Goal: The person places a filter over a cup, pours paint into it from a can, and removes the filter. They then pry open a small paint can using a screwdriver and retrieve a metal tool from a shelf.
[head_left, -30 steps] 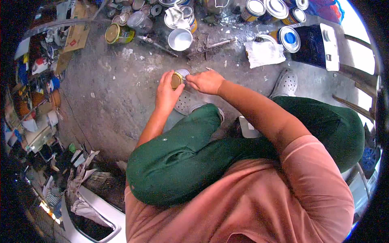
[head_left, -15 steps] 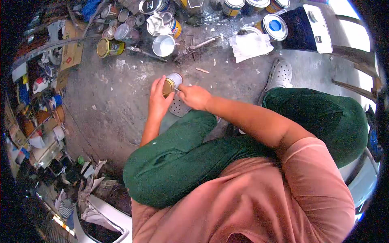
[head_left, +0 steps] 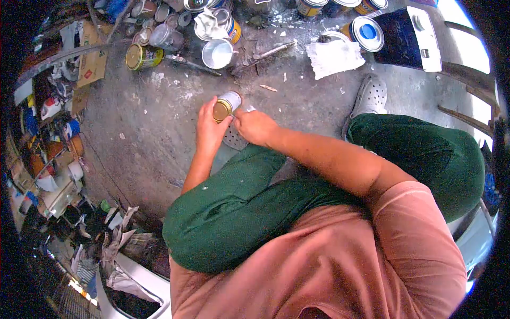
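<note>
A small can (head_left: 229, 102) with a gold lid and a pale label is tilted above the floor, its lid toward my body. My left hand (head_left: 210, 123) is wrapped round its left side, thumb near the lid's edge. On the right, my right hand (head_left: 255, 126) is closed at the lid's rim, pinching a small thin thing too small to make out. A grey clog (head_left: 234, 139) shows just below the can, partly hidden by my left hand and the green trouser leg.
An open white cup (head_left: 217, 53), a green can with gold lid (head_left: 139, 57) and a white cloth (head_left: 334, 58) lie ahead. A can with a blue-centred lid (head_left: 367, 34) stands by a dark rectangular tin (head_left: 396, 40). Clutter lines the left side; a white panel (head_left: 146, 282) is lower left.
The view has shifted. Both hands and the can have moved slightly left and down in view since the first frame, and the can's label now shows more. My grip looks the same.
</note>
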{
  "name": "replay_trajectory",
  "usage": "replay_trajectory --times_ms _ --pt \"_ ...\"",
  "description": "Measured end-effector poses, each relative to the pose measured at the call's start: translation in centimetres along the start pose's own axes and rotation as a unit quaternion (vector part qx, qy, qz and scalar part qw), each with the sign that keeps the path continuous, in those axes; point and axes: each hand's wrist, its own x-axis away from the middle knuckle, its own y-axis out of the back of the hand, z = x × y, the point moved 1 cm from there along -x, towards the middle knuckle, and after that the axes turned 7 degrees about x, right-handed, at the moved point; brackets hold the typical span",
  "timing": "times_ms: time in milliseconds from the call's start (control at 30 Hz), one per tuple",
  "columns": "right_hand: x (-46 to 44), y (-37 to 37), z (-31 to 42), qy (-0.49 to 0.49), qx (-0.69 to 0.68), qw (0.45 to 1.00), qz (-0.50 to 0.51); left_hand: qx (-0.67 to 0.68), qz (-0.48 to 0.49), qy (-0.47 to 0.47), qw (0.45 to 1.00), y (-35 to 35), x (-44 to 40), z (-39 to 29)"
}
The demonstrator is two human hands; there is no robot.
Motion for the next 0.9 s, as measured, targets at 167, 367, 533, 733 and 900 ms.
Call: replay_trajectory --times_ms 167,367,533,733,900 --pt "-0.6 0.9 -1.0 0.056 0.088 0.994 0.038 -0.005 -0.002 -0.004 1.0 0.0 -0.1 0.4" --pt "-1.1 1.7 -2.8 0.147 0.148 0.978 0.022 -0.011 -0.008 -0.001 1.0 0.2 -0.1 -0.5" --pt "-0.6 0.9 -3.0 0.133 0.151 0.98 0.008 0.012 0.01 0.018 1.0 0.4 -0.1 -0.4" --pt "0.9 3.0 -4.8 0.098 0.171 0.98 -0.012 0.102 -0.02 0.114 0.988 -0.4 0.6 2.2" --pt "0.8 4.9 -1.4 0.185 0.155 0.965 -0.105 0.16 -0.071 0.124 0.977 -3.1 2.1 4.7"
